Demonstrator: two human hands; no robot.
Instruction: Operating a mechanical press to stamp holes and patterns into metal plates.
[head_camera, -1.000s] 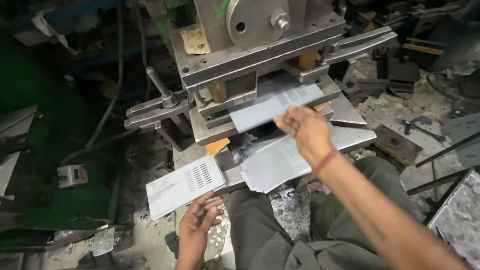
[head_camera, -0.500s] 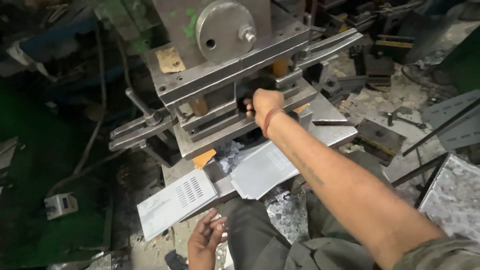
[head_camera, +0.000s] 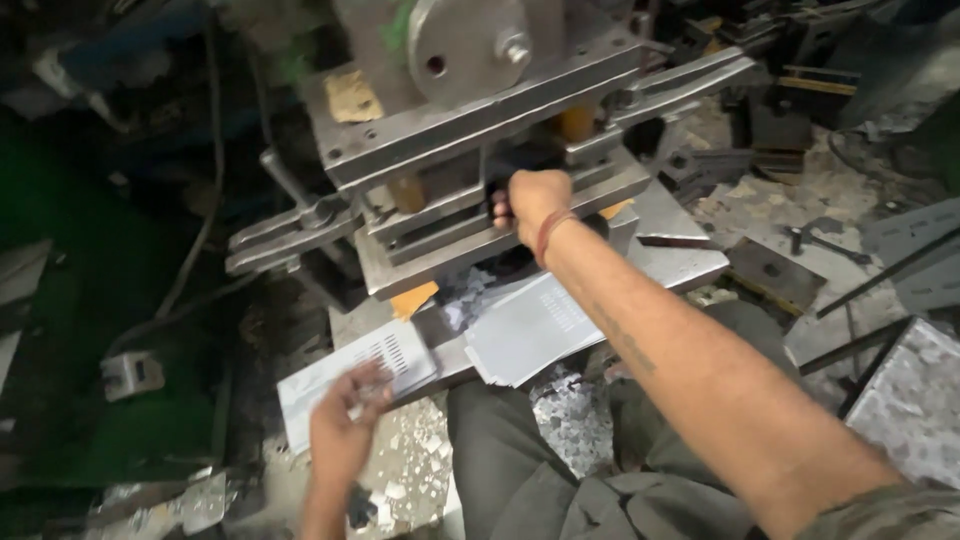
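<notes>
Since half a second ago the left hand (head_camera: 345, 425) has come up off the lap and onto the punched metal sheet (head_camera: 350, 375) lying at the near left of the press bed, its fingers now spread narrowly over the slotted end, touching it, though whether they grip it I cannot tell; the right hand (head_camera: 530, 205) stays where it was, reaching into the gap of the punch press (head_camera: 480, 130), fingers curled and closed on something dark inside the die opening that I cannot make out; the arm stretches straight across the stack of blank sheets (head_camera: 530, 330) resting on the bed's front edge, just beside the finished piece; judging by what lies about, one sheet at least already carries its row of slots and sits apart to the left, while the stack of plain blanks is yet to be worked; no bin or tray shows here, and the small pale offcuts (head_camera: 575, 420) simply lie heaped on the floor and between the person's knees below the bed.
</notes>
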